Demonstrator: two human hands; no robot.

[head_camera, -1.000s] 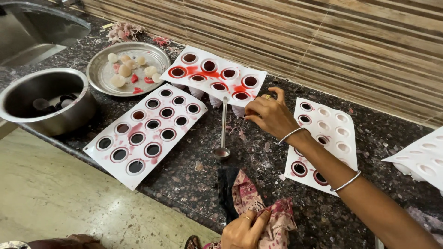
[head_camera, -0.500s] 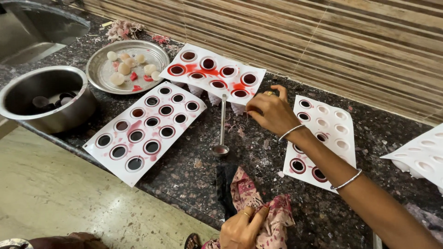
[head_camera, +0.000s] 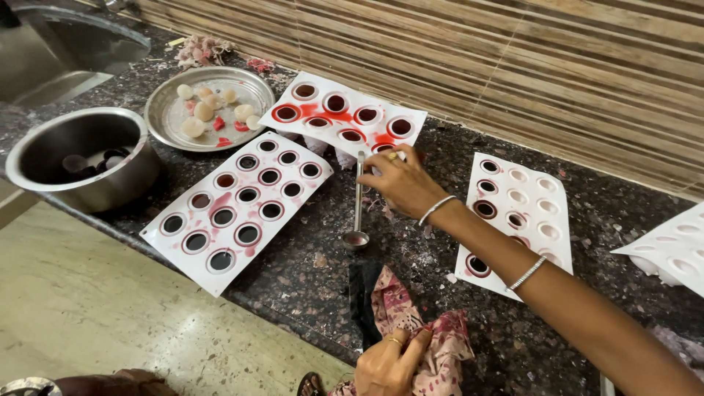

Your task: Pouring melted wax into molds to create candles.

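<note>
My right hand (head_camera: 402,182) reaches across the dark stone counter. Its curled fingertips touch the upper end of a small steel ladle (head_camera: 357,209), which lies flat with red liquid in its bowl. Whether the fingers grip the handle is unclear. Just behind the hand is a white mould tray (head_camera: 412,115) with red-filled cups and red spills. My left hand (head_camera: 387,364) is at the counter's front edge, closed on a pink patterned cloth (head_camera: 400,312).
A second white mould tray (head_camera: 183,247) of dark-filled cups lies front left. A partly filled one (head_camera: 534,199) lies right, and another (head_camera: 660,253) far right. A steel plate (head_camera: 158,110) with pale balls, a steel pot (head_camera: 29,158) and a sink (head_camera: 66,51) are at left.
My right hand has moved left, from the corner of the rear tray to the ladle's handle. The left hand stays on the cloth.
</note>
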